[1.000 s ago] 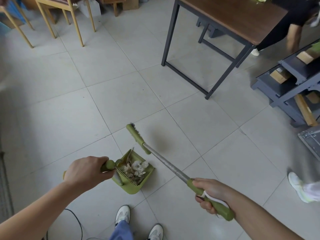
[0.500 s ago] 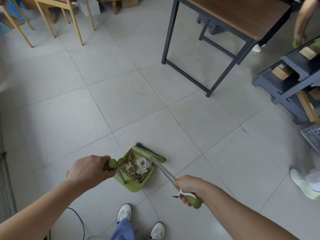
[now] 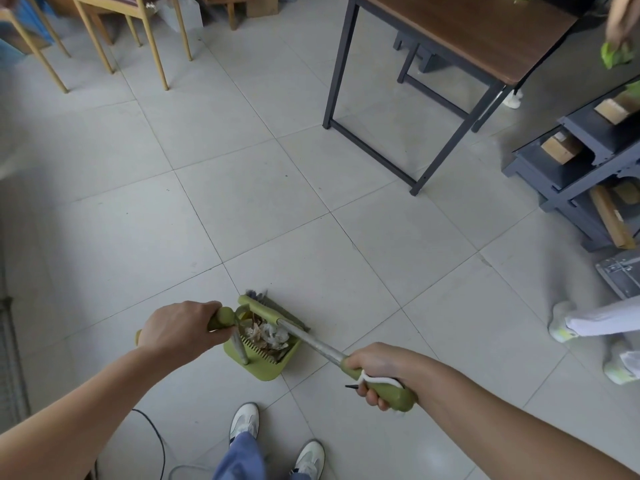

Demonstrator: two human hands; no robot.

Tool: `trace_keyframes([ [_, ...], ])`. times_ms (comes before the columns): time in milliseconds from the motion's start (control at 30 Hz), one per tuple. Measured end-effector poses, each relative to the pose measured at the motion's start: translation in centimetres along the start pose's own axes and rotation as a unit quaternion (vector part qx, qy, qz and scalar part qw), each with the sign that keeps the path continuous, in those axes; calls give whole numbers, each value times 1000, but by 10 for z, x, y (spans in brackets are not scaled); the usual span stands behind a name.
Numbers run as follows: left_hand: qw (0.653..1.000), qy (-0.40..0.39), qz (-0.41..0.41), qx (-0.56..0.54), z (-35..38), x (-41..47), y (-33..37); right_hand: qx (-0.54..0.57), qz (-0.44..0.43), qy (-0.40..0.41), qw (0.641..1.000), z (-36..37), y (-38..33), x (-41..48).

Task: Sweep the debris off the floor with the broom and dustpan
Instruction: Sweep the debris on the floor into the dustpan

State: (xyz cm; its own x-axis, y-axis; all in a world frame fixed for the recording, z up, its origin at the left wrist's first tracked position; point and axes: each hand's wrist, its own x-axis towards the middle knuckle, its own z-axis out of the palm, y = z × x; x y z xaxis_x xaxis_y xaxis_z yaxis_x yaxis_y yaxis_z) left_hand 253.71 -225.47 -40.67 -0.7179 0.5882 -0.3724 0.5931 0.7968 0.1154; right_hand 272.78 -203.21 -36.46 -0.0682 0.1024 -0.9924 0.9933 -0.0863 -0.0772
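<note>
A green dustpan [image 3: 264,366] stands on the tiled floor just in front of my feet, holding a heap of pale paper and brown scraps [image 3: 266,336]. My left hand [image 3: 178,329] grips its green handle. My right hand [image 3: 375,370] is closed on the green grip of the broom, whose metal shaft [image 3: 311,341] slants up-left. The broom's green head [image 3: 260,306] lies across the far mouth of the dustpan, with dark bristles showing behind it.
A dark-framed wooden table [image 3: 460,32] stands ahead to the right, yellow-legged chairs [image 3: 138,32] at the far left. Grey stacked shelving [image 3: 585,174] with wood pieces fills the right edge. Another person's legs and shoes [image 3: 588,327] are at right. A black cable [image 3: 156,441] runs by my shoes.
The broom head swept from the open floor back to the dustpan's mouth and now rests across it. My right hand pulled in toward me. The dustpan hand stayed put.
</note>
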Motion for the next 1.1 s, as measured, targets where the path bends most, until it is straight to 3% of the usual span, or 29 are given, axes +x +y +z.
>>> trace_keyframes([
  [400, 999, 17, -20, -31, -15, -12, 7, -20, -93, 53, 994, -10, -2, -43],
  [733, 996, 68, -49, -43, -65, -28, 28, -53, -138, 0, 989, -52, -37, -115],
  [1100, 989, 131, -57, -40, -137, -17, 35, -88, -157, 3, 984, -71, -92, -172],
])
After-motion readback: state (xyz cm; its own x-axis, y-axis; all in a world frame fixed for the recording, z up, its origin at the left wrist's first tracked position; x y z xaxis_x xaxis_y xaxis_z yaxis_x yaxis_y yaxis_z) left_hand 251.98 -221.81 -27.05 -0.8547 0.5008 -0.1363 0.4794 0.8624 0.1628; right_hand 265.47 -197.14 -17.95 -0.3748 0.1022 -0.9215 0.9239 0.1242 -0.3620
